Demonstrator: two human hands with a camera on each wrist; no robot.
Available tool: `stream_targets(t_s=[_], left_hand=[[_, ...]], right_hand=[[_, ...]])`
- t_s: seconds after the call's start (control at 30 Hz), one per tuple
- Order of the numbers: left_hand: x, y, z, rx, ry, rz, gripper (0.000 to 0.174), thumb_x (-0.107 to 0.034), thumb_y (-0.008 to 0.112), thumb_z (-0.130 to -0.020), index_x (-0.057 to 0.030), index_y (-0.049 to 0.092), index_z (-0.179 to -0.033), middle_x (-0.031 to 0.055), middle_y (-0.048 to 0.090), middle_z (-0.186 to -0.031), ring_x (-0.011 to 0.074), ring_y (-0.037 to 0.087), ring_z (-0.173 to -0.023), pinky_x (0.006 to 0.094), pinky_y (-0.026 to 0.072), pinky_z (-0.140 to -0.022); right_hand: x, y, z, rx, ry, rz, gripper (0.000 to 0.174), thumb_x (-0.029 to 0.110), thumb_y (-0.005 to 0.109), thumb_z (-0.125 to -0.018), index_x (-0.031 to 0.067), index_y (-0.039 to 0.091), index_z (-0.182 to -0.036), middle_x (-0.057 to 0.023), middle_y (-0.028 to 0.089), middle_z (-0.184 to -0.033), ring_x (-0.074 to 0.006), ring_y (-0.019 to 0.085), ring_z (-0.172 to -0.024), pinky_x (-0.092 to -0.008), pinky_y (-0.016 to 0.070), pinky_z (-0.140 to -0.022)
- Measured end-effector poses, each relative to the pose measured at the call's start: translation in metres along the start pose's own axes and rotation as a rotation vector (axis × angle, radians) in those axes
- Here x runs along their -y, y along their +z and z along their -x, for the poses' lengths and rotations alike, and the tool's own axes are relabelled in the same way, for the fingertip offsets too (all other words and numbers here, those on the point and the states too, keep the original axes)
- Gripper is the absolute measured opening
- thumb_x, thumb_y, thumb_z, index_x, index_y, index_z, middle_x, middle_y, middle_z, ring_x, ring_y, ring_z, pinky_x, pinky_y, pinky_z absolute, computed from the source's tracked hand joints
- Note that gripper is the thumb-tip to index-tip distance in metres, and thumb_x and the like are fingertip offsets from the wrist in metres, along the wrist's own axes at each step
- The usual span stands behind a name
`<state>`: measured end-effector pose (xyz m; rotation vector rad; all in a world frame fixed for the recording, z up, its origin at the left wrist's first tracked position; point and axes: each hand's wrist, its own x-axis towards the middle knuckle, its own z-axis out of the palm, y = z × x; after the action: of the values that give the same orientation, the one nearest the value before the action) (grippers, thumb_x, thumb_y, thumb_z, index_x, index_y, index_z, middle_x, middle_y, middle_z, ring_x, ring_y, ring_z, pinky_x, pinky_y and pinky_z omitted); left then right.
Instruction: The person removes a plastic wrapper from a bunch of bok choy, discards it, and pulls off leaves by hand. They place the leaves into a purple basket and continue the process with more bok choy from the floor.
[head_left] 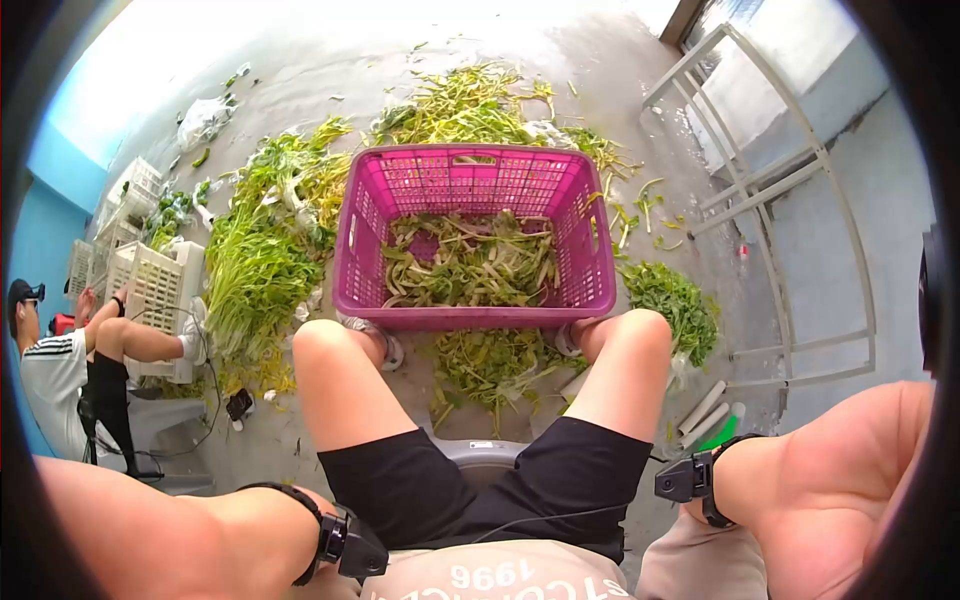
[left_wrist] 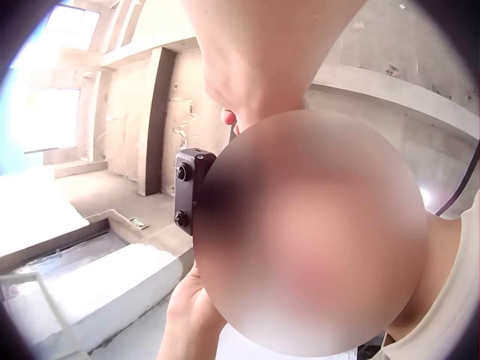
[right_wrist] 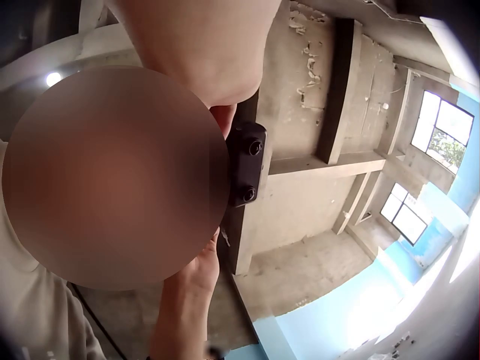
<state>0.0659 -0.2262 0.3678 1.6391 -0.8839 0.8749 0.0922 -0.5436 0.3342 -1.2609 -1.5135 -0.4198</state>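
Both hands are raised to the head-worn camera, outside the head view. In the left wrist view, my left hand [left_wrist: 259,94] is beside that black camera [left_wrist: 191,191], a fingertip showing near a strap. My right hand [right_wrist: 206,79] is at the camera's other side in the right wrist view. Most fingers are hidden behind the blurred area, so I cannot tell how they hold it. In the head view, a magenta plastic crate [head_left: 470,318] stands before my knees with wilted leafy stems [head_left: 470,265] inside.
Leafy green stalks [head_left: 255,265] lie heaped left of the crate, with yellowish stalks [head_left: 455,105] behind and more greens [head_left: 680,310] at right. A person [head_left: 65,380] sits at far left by white crates [head_left: 150,280]. A white metal frame [head_left: 830,200] leans at the right wall.
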Motion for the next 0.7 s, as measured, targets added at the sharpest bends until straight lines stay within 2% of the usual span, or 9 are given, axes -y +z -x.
stream_targets(t_s=[0.1, 0.13, 0.47, 0.53, 0.63, 0.7], left_hand=[[-0.007, -0.009, 0.011, -0.019, 0.019, 0.002, 0.018, -0.025, 0.053, -0.093, -0.0112, 0.062, -0.085, 0.0011, 0.060, -0.081, 0.0120, 0.055, -0.063, 0.0271, 0.0433, -0.069], [-0.004, -0.010, 0.010, -0.009, 0.023, 0.025, 0.019, -0.025, 0.053, -0.093, -0.0110, 0.062, -0.085, 0.0013, 0.060, -0.081, 0.0121, 0.054, -0.063, 0.0273, 0.0432, -0.069], [-0.004, -0.020, 0.027, -0.080, 0.077, -0.093, 0.024, -0.031, 0.053, -0.093, -0.0090, 0.061, -0.087, 0.0030, 0.058, -0.082, 0.0136, 0.053, -0.064, 0.0293, 0.0425, -0.071], [-0.011, -0.038, 0.039, -0.079, 0.087, -0.074, 0.025, -0.032, 0.053, -0.093, -0.0086, 0.061, -0.087, 0.0034, 0.058, -0.082, 0.0139, 0.053, -0.064, 0.0297, 0.0423, -0.071], [0.003, -0.014, 0.025, -0.105, 0.117, -0.159, 0.027, -0.033, 0.052, -0.093, -0.0080, 0.061, -0.087, 0.0039, 0.058, -0.082, 0.0143, 0.053, -0.064, 0.0304, 0.0421, -0.072], [-0.002, -0.021, 0.029, -0.128, 0.135, -0.200, 0.028, -0.034, 0.052, -0.093, -0.0076, 0.060, -0.088, 0.0042, 0.058, -0.082, 0.0146, 0.053, -0.064, 0.0308, 0.0420, -0.072]], right_hand=[[-0.011, 0.016, -0.014, -0.004, 0.011, 0.013, 0.046, 0.035, 0.066, -0.094, 0.0066, 0.051, -0.127, -0.0152, 0.060, -0.097, -0.0235, 0.053, -0.076, -0.0292, 0.0465, -0.071], [0.005, -0.003, -0.005, -0.022, 0.028, 0.036, 0.045, 0.035, 0.066, -0.094, 0.0067, 0.051, -0.127, -0.0151, 0.060, -0.097, -0.0236, 0.053, -0.076, -0.0292, 0.0466, -0.071], [-0.030, 0.017, -0.015, -0.037, -0.007, -0.024, 0.043, 0.033, 0.066, -0.095, 0.0084, 0.052, -0.127, -0.0145, 0.060, -0.096, -0.0240, 0.054, -0.075, -0.0293, 0.0476, -0.071], [-0.031, 0.015, -0.016, -0.054, 0.010, -0.001, 0.043, 0.033, 0.066, -0.095, 0.0088, 0.052, -0.127, -0.0144, 0.060, -0.095, -0.0241, 0.054, -0.075, -0.0294, 0.0477, -0.071], [-0.039, 0.019, -0.012, -0.051, -0.040, -0.053, 0.042, 0.032, 0.066, -0.095, 0.0093, 0.052, -0.127, -0.0142, 0.060, -0.095, -0.0242, 0.054, -0.075, -0.0294, 0.0480, -0.071], [-0.035, 0.015, -0.004, -0.043, -0.061, -0.077, 0.042, 0.032, 0.066, -0.095, 0.0096, 0.052, -0.127, -0.0141, 0.060, -0.095, -0.0243, 0.054, -0.075, -0.0294, 0.0482, -0.071]])
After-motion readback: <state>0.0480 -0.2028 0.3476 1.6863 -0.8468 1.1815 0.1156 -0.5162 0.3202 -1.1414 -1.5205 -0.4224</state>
